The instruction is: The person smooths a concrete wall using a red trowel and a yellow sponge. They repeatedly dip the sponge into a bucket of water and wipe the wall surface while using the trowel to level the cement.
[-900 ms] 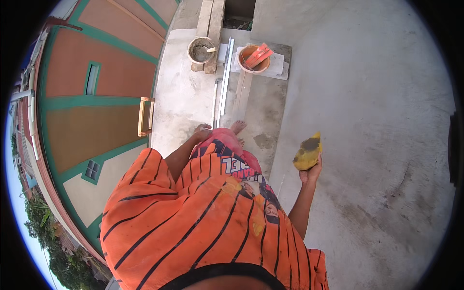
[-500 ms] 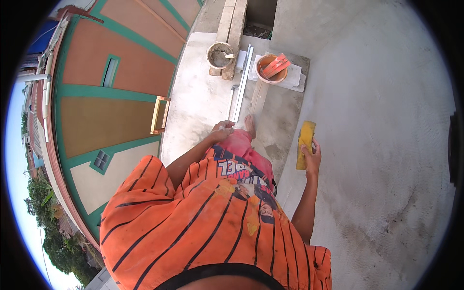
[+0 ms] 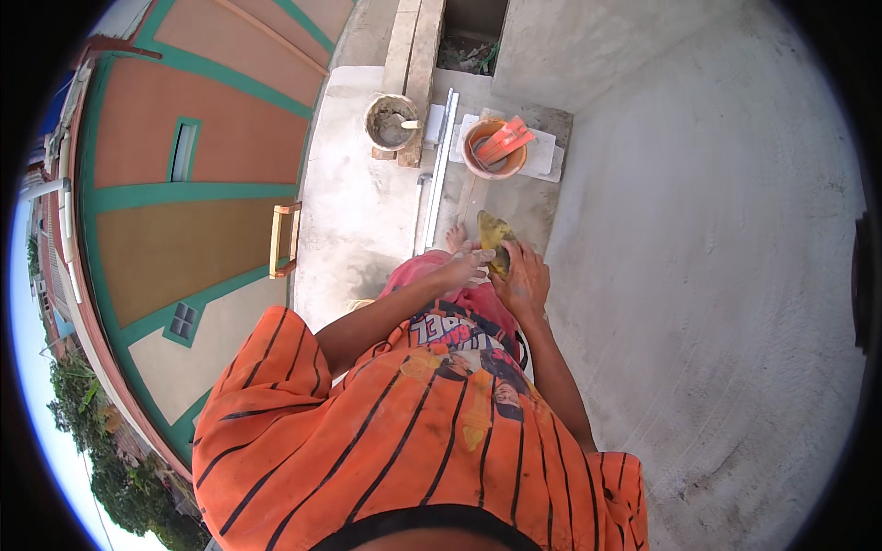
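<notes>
My right hand (image 3: 522,280) is closed on a yellow sponge (image 3: 494,231), held in front of my body and tilted, with a darker, dirty-looking face showing. Close beside it on the left is my left hand (image 3: 467,264), its fingers loosely stretched toward the sponge's lower edge. Whether those fingertips touch the sponge is hard to make out. Beyond the hands, an orange-brown bucket (image 3: 475,163) has a red flat-bladed tool (image 3: 505,140) leaning in it. Left of that stands a bucket of grey mortar (image 3: 390,134) with a light-handled tool in it.
A long metal straightedge (image 3: 441,174) lies on the floor ahead of my bare foot (image 3: 456,238). Wooden planks (image 3: 401,64) lie at the far side, next to a dark opening (image 3: 471,37). A grey plastered wall (image 3: 698,275) rises at my right. A wooden frame (image 3: 284,241) stands left.
My right hand has brought the sponge from beside the wall leftward to the front of my body. My left hand has moved right, to the sponge. The view has shifted slightly.
</notes>
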Demonstrator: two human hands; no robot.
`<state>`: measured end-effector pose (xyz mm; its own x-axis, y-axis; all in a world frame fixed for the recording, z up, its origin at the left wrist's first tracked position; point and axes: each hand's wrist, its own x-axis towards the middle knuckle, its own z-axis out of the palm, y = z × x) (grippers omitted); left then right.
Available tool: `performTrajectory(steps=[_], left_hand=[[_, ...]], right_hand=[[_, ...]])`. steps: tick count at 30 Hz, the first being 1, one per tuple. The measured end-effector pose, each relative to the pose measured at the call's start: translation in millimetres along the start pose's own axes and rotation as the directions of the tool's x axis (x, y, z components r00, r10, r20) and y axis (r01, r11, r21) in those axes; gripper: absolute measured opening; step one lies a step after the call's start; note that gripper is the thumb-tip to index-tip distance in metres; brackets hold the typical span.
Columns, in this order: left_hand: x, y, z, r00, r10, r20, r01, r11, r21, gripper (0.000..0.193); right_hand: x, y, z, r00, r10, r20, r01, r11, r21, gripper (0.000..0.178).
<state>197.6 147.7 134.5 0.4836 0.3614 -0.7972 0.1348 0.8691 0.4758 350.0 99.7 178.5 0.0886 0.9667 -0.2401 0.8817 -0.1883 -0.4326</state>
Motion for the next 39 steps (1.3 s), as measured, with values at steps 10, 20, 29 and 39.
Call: performTrajectory(steps=[10,20,29,39], left_hand=[[39.5,20.3,-93.5,0.978,0.147,-0.146,-0.197,0.878,-0.435,0.057],[74.4,-43.5,-129.3,0.922,-0.045,-0.384,-0.312,0.499,-0.808,0.05],[158.0,-136.4,-126.2,0.872,-0.172,-0.459,-0.42,0.219,-0.881,0.061],[170.6,-125.4,-120.1,0.834,-0.23,-0.501,-0.469,0.183,-0.864,0.072]], right_hand=[[109.2,-62.6,-0.2,0.889,-0.335,0.314,0.072,0.777,0.626,0.068],[347.5,83.7,174.3,0.902,-0.075,0.426,-0.01,0.981,0.195,0.04],[541.2,224.4,368.1,0.872,-0.208,0.443,0.457,0.667,-0.588,0.032],[563.2,241.7,421.7,0.648,0.147,0.747,0.653,0.397,-0.644,0.034]])
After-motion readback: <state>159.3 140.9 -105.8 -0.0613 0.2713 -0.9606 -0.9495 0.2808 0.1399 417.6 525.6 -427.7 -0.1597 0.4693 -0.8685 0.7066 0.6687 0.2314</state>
